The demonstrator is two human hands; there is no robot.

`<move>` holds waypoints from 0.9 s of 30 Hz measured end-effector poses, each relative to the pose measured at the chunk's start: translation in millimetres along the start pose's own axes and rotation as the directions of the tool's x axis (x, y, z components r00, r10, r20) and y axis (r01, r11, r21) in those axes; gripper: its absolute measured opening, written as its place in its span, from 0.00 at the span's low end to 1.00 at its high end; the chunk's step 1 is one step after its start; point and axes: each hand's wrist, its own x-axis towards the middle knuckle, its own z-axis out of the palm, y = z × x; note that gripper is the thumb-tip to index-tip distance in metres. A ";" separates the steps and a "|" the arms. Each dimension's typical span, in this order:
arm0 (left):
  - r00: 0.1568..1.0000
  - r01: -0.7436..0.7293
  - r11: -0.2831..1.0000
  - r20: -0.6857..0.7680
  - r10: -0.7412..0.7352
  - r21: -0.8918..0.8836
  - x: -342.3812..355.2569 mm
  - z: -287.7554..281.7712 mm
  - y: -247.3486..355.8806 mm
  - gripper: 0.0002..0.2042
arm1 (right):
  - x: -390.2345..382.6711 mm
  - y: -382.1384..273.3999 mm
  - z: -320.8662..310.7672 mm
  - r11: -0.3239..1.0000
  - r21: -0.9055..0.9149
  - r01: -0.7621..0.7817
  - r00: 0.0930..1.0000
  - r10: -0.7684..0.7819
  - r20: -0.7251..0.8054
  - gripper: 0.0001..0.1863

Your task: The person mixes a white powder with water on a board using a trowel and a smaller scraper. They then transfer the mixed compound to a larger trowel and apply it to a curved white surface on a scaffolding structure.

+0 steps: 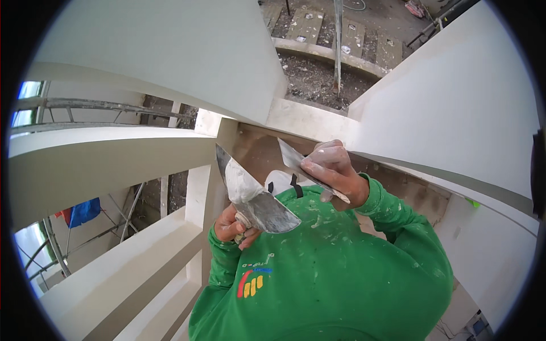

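My left hand (pixel 233 230) grips the handle of a wide metal blade (pixel 267 213) that carries a lump of white paste (pixel 242 179). To its right, my right hand (pixel 333 173) holds a flat metal scraper (pixel 291 153) at a slant, its long edge a short gap from the loaded blade. Both hands are dusted or smeared with white, and both are held close in front of my green, paint-spattered sweatshirt (pixel 341 267).
White walls (pixel 142 45) (pixel 443 96) stand ahead on both sides, joined by a low sill (pixel 301 119). White beams (pixel 114 170) run along my left, with scaffold tubes (pixel 85 105) and a blue cloth (pixel 85 210) beyond. Dirty ground with boards (pixel 307 25) lies past the sill.
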 end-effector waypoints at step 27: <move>0.951 0.180 0.680 0.051 -0.304 0.711 173.5 -102.6 87.4 0.08 | -51.3 56.9 -66.1 0.303 -0.470 -0.829 0.555 0.543 -0.630 0.17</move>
